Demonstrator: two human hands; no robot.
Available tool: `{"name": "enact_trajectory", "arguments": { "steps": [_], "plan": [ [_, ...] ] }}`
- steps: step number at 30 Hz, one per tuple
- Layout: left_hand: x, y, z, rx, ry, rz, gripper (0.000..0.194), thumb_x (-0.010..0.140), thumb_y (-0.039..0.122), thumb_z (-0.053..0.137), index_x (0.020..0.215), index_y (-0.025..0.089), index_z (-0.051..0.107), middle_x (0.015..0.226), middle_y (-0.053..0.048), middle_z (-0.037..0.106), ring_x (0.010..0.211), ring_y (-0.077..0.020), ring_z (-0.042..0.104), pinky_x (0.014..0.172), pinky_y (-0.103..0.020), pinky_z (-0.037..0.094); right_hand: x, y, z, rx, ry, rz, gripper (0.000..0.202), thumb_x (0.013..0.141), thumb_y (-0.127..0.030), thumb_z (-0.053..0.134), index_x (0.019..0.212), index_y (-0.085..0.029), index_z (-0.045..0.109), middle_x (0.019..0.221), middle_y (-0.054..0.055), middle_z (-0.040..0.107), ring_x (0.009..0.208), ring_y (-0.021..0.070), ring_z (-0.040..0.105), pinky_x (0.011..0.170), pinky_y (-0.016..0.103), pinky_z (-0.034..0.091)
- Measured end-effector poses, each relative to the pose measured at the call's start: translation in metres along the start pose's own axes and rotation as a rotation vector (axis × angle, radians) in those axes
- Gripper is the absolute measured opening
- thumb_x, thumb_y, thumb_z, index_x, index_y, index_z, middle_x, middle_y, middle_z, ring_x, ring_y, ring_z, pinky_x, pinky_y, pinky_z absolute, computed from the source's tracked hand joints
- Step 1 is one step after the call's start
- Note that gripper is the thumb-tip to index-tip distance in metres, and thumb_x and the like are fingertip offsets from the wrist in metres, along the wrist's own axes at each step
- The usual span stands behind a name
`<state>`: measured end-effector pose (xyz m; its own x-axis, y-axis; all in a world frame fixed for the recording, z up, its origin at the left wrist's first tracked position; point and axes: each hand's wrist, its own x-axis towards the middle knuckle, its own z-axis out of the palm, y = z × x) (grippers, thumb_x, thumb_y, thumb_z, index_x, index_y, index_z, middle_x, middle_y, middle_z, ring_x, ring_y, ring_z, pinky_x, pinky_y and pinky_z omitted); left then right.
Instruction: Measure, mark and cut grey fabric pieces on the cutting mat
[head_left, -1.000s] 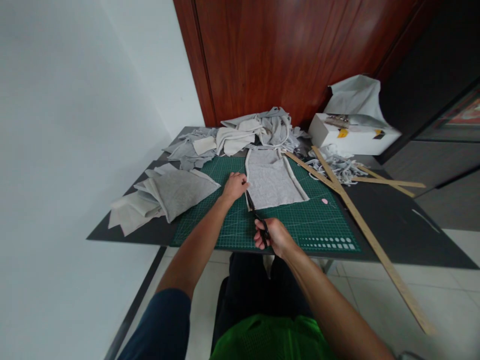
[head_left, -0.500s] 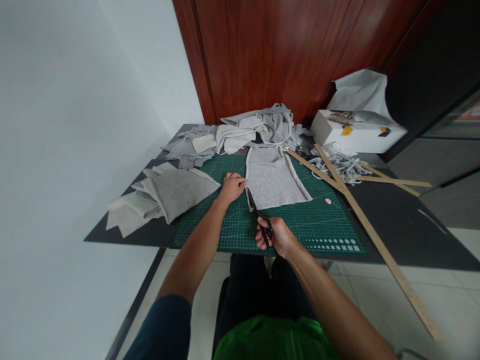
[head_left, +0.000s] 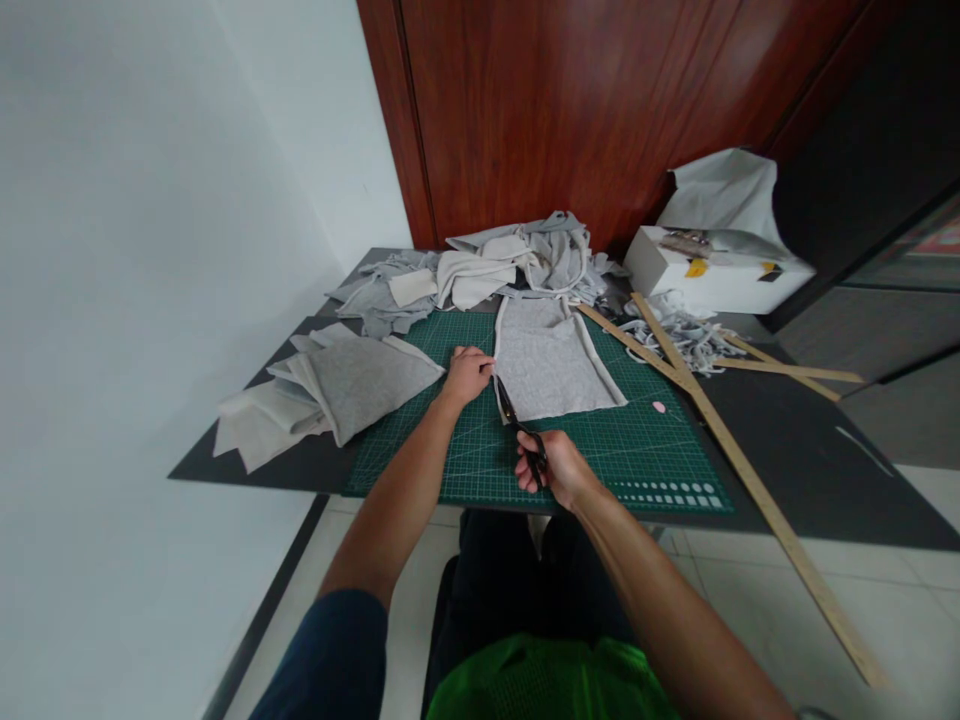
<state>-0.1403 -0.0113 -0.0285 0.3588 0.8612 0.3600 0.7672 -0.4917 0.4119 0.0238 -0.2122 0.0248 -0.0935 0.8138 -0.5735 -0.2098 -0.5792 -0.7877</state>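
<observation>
A light grey piece of fabric with pale edge strips lies flat on the green cutting mat. My left hand pinches the fabric's left edge between thumb and fingers. In my right hand is a pair of black scissors, gripped by the handles. The blades point away from me along the left edge of the fabric, just below my left fingertips. Whether the blade tips are over or under the cloth I cannot tell.
Folded grey cloth pieces lie at the left. Behind the mat is a heap of fabric. Long wooden rulers cross at the right, one overhanging the front edge. Fabric scraps, a white box and a small pink piece are also there.
The scissor handles have come closer together in my right hand. My left hand keeps its place at the fabric's edge. The whole view has shifted slightly.
</observation>
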Motion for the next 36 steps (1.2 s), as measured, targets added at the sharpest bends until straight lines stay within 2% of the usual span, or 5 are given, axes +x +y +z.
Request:
{"name": "enact_trajectory", "arguments": {
  "steps": [20,25,28,32,36],
  "plan": [
    [-0.001,0.004,-0.003,0.023,0.0,-0.004,0.024,0.092,0.019,0.062,0.101,0.023,0.083,0.108,-0.009,0.076,0.107,-0.0253,0.064,0.106,-0.045,0.043,0.012,-0.01,0.01,0.001,0.041,0.008,0.021,0.094,-0.026,0.056,0.075,-0.017,0.058,0.053,0.005,0.064,0.039,0.0152,0.059,0.037,0.022,0.042],
    [0.007,0.009,-0.005,0.048,-0.009,-0.019,0.027,0.098,0.026,0.057,0.084,0.02,0.08,0.092,-0.008,0.075,0.098,-0.0244,0.064,0.103,-0.044,0.043,0.009,-0.011,0.01,-0.003,0.035,0.005,0.022,0.092,-0.025,0.056,0.072,-0.017,0.059,0.053,0.004,0.063,0.039,0.0142,0.059,0.037,0.021,0.041],
    [0.015,0.011,-0.005,0.053,-0.015,-0.057,0.024,0.096,0.031,0.064,0.079,0.019,0.077,0.087,-0.008,0.073,0.094,-0.0247,0.064,0.102,-0.043,0.043,0.009,-0.011,0.01,-0.003,0.026,0.013,0.022,0.089,-0.026,0.058,0.069,-0.017,0.059,0.053,0.004,0.063,0.039,0.0142,0.059,0.038,0.021,0.042],
    [0.023,0.007,-0.004,0.038,-0.022,-0.049,0.012,0.09,0.019,0.067,0.091,0.02,0.079,0.097,-0.008,0.075,0.101,-0.025,0.064,0.105,-0.042,0.043,0.01,-0.01,0.007,0.009,0.005,0.007,0.024,0.089,-0.029,0.058,0.069,-0.017,0.06,0.054,0.005,0.063,0.04,0.0148,0.06,0.038,0.022,0.042],
    [0.022,-0.002,-0.002,0.006,-0.038,0.022,0.029,0.094,0.016,0.059,0.109,0.025,0.082,0.115,-0.007,0.075,0.112,-0.0242,0.062,0.108,-0.043,0.042,0.01,-0.007,0.004,0.021,-0.021,0.005,0.022,0.089,-0.031,0.06,0.072,-0.016,0.062,0.056,0.005,0.064,0.041,0.0151,0.061,0.038,0.022,0.042]
  ]
}}
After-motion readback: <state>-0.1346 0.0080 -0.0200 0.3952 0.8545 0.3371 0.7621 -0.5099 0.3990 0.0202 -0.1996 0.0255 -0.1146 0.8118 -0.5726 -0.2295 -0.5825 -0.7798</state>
